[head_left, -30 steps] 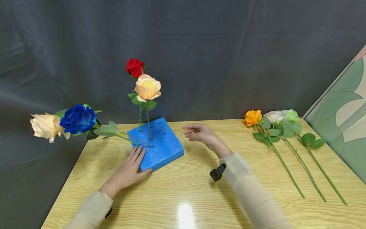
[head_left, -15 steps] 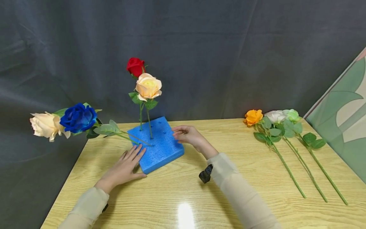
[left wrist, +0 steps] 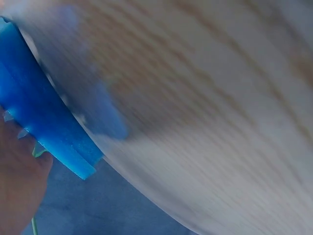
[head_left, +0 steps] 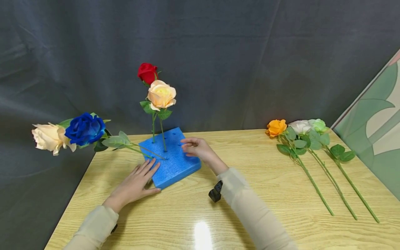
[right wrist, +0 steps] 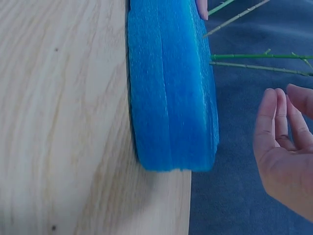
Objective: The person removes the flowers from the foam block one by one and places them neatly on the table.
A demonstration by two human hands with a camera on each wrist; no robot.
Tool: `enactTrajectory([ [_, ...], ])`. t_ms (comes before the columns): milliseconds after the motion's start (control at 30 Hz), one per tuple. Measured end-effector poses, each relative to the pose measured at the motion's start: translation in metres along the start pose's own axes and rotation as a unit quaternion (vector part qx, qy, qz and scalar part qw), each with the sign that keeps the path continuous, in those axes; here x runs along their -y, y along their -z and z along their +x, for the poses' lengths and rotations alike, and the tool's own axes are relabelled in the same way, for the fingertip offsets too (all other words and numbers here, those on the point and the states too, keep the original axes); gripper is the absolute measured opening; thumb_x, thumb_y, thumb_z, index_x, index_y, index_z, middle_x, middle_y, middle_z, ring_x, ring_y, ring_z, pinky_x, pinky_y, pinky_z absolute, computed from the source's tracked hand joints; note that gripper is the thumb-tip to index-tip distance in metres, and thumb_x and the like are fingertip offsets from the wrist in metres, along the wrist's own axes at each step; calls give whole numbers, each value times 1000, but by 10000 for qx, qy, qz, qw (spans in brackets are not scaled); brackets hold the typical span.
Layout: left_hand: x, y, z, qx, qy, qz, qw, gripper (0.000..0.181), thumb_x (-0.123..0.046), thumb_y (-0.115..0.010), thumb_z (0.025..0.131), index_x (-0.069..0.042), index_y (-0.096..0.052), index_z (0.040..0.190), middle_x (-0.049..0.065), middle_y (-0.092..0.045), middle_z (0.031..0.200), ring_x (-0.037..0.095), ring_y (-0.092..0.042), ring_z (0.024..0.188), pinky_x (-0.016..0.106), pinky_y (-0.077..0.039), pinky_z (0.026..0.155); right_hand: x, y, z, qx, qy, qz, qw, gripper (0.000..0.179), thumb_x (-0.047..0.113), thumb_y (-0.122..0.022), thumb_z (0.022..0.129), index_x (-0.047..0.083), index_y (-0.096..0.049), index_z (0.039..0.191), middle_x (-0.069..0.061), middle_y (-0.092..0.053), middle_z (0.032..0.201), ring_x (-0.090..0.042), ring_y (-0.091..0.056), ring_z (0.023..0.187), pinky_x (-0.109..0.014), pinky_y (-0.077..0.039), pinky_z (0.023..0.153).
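Note:
My left hand (head_left: 132, 187) rests on the near left side of a blue foam block (head_left: 176, 170), its fingers laid straight over the top. Above the block's right side hovers my right hand (head_left: 198, 152); the right wrist view shows this hand (right wrist: 288, 147) apart from the foam (right wrist: 171, 98), fingers loosely bent and holding nothing. A red rose (head_left: 147, 73) and a peach rose (head_left: 161, 94) stand upright in the block. A blue rose (head_left: 85, 128) and a cream rose (head_left: 50, 138) lean far left, their stems in the block near my left fingertips. Small holes dot the foam top.
On the right of the wooden table (head_left: 237, 215) lie an orange rose (head_left: 276, 128), a whitish rose (head_left: 300, 127) and a pale green rose (head_left: 319, 125), stems toward me. A dark curtain (head_left: 212, 62) hangs behind; a patterned panel (head_left: 378, 128) stands at the right.
My right hand has moved left from beside the block to over its right side. My left hand has shifted slightly on the block's near left side. The roses look unchanged.

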State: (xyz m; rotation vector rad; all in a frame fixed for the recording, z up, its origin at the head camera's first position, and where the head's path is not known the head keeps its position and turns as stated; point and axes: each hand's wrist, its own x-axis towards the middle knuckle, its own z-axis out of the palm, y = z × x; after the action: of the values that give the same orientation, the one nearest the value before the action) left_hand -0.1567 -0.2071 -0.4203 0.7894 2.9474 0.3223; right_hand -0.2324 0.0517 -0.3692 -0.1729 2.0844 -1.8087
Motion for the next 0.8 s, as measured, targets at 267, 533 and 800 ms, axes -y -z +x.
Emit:
enactTrajectory([
  [267,-9,-4,4,-102,186,102,9997,86,-57,-58,88,-12,-25,153,13,-20,160,37,-19,147,57,-23,116,-3,-13,6,111,169,-60,9998,36,5,-55,96,-2,-56,130,-21,-61,123,-30,-62,113,-35,-54,94],
  [533,-8,-5,3,-286,240,-30,9993,86,-58,-59,86,-12,-28,152,14,-24,159,37,-22,146,60,-25,114,-6,-29,11,142,349,-208,9991,33,6,-55,95,-2,-58,128,-21,-62,122,-28,-62,111,-32,-54,92],
  [800,6,-5,-4,-252,386,-220,9987,86,-60,-56,88,-12,-26,153,14,-21,160,36,-22,146,62,-24,113,-9,-41,12,295,456,-300,9981,32,4,-54,95,-1,-59,126,-20,-63,125,-29,-61,116,-31,-53,92],
])
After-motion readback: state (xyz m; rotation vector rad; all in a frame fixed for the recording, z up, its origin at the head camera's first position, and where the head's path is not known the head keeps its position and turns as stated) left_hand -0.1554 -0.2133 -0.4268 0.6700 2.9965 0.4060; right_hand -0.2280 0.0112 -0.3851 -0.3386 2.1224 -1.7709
